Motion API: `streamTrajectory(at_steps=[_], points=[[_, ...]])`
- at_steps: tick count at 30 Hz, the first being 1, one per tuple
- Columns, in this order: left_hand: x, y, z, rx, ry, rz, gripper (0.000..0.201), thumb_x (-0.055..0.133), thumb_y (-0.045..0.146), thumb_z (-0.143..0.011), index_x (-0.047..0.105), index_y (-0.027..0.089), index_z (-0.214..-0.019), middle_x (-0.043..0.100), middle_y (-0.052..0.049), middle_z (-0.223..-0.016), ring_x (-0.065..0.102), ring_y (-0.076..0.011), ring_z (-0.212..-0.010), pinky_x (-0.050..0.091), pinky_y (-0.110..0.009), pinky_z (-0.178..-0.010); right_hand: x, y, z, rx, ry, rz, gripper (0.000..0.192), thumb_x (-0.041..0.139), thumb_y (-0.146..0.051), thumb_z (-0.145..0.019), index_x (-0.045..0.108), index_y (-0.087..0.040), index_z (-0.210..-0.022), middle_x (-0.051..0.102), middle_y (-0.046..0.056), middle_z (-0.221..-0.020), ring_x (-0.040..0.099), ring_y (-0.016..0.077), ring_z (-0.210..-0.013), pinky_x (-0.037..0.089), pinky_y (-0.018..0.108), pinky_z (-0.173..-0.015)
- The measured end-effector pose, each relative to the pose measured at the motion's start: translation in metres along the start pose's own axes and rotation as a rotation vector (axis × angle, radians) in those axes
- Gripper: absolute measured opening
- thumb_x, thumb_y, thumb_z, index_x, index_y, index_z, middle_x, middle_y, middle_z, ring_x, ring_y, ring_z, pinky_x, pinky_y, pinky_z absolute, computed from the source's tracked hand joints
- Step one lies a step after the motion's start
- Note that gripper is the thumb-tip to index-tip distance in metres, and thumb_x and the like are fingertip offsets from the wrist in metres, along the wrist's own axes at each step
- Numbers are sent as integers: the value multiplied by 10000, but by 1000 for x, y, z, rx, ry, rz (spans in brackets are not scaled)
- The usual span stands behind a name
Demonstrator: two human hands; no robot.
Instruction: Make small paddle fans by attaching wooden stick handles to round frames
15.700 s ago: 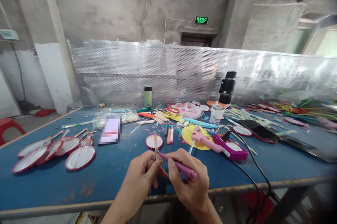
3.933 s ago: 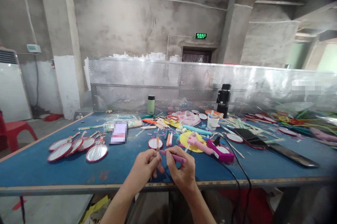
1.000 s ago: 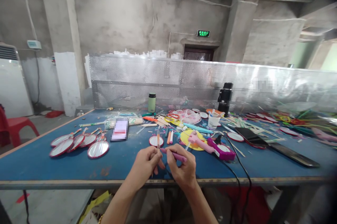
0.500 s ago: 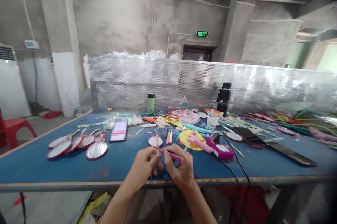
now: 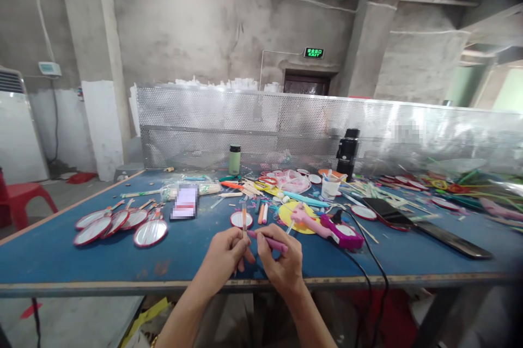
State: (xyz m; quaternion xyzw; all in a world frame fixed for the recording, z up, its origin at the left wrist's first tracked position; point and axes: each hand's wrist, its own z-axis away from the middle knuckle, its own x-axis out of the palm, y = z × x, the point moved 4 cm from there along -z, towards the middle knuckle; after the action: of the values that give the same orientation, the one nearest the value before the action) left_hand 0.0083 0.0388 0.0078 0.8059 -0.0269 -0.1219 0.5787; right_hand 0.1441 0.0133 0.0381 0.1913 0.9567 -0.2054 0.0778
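Tabletop [image 5: 81, 261]: blue, long, carrying the whole clutter; its near edge is running just under the hands.

Perforated metal screen [image 5: 286, 124]: standing along the far side.

Round fans [image 5: 122, 223]: red-rimmed, lying overlapped at the left, well apart from the hands.

Glue gun [image 5: 327, 225]: pink and magenta, lying right of centre, cord trailing off the near edge.

Left hand [image 5: 224, 255]: grip is closing around a thin orange stick [image 5: 244, 217], which is standing upright above the near edge.

Right hand [image 5: 281, 263]: grip is wrapping a purple pen-like tool [image 5: 267, 240], its tip touching the stick just above the left fingers.

Change: against half a second back, hands, stick and tool are sitting almost unmoved; the tool tip is staying on the stick, so the work on it is probably continuing in place.
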Motion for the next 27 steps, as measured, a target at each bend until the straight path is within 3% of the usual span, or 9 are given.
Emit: streamTrajectory(at_steps=[27], points=[[0, 0, 1, -12, 5, -3, 309, 555, 456, -850, 554, 179, -711, 695, -29, -601, 497, -94, -395, 338, -190, -384, 1, -2, -1, 0, 11, 34, 161, 538, -157, -898, 649, -191, -786, 642, 1, -664, 583, 117, -577, 459, 232, -583]])
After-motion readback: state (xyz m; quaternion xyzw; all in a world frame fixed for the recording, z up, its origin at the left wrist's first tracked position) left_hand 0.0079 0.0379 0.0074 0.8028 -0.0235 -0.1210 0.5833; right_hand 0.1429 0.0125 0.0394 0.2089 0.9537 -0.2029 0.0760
